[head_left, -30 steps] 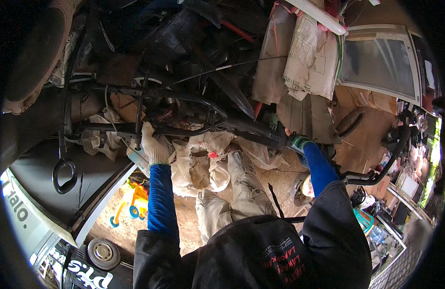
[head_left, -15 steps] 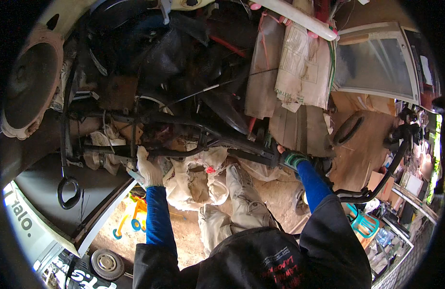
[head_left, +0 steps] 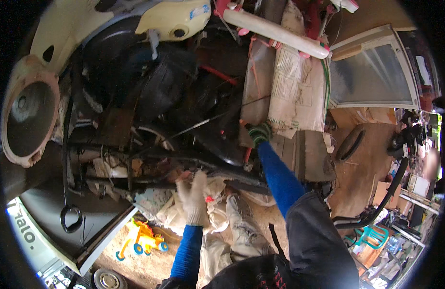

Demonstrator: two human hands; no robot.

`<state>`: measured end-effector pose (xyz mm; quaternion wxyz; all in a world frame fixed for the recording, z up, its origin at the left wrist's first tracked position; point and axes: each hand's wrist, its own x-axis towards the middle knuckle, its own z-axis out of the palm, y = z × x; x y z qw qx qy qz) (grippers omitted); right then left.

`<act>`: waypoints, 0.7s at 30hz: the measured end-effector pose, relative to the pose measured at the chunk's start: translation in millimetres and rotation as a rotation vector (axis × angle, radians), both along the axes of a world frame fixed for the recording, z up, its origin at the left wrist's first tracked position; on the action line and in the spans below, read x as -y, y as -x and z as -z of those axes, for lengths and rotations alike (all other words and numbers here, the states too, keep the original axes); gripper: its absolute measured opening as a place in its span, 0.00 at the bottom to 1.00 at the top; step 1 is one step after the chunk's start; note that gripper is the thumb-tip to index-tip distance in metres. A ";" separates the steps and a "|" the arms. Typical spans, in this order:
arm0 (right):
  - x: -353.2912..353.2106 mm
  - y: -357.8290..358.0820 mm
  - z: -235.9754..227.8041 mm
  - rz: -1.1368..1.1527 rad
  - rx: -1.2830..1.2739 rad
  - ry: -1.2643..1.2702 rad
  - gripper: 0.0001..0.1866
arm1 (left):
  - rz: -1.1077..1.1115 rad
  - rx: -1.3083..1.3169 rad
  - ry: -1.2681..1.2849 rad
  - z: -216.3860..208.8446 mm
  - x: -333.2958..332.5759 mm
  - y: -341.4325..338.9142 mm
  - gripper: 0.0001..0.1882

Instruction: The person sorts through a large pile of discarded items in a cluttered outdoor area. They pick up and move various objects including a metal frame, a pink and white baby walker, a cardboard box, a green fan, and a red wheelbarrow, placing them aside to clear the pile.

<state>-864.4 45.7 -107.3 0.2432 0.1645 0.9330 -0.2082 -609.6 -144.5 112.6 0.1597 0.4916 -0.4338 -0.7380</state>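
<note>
My left hand (head_left: pixel 192 196), in a white knit glove, is blurred above a torn pale sack (head_left: pixel 172 219). Its thumb and fingers are apart, and nothing shows in them. Just beyond it runs a long black metal frame (head_left: pixel 203 166) with crossbars. My right hand (head_left: pixel 259 134), in a green and dark striped glove with a bare fingertip showing, reaches past the frame. It is at the brown board (head_left: pixel 280 149), beside a printed white sack (head_left: pixel 295 91). The grip of those fingers is hard to make out. A thin dark rod (head_left: pixel 198 124) slants away to its left.
Dark body panels and a cream fuel tank (head_left: pixel 176 23) lie beyond the frame. A pink-and-white bar (head_left: pixel 275 31) crosses the top. At left hangs a black ring-ended strap (head_left: pixel 71 218); a yellow toy (head_left: pixel 141 240) is below. A black curved bar (head_left: pixel 376 212) stands at right.
Both hands have left the black frame. My left hand moved right, toward the middle; my right hand moved up and left to the brown board. The view has shifted, showing more of the cream tank.
</note>
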 end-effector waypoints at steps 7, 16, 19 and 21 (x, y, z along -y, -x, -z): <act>17.9 10.4 1.5 -0.002 -0.007 0.051 0.51 | 0.242 0.035 -0.165 66.0 -26.9 110.6 0.16; -43.6 34.3 -1.3 -0.018 -0.051 0.140 0.55 | 0.301 0.244 0.039 36.9 -42.1 141.1 0.12; -44.3 48.1 3.6 -0.214 -0.193 0.062 0.49 | 0.270 0.082 -0.061 1.4 -28.6 151.9 0.12; -52.9 52.0 -1.1 -0.544 -0.437 0.016 0.42 | 0.244 -0.006 0.046 -19.7 -16.7 163.9 0.11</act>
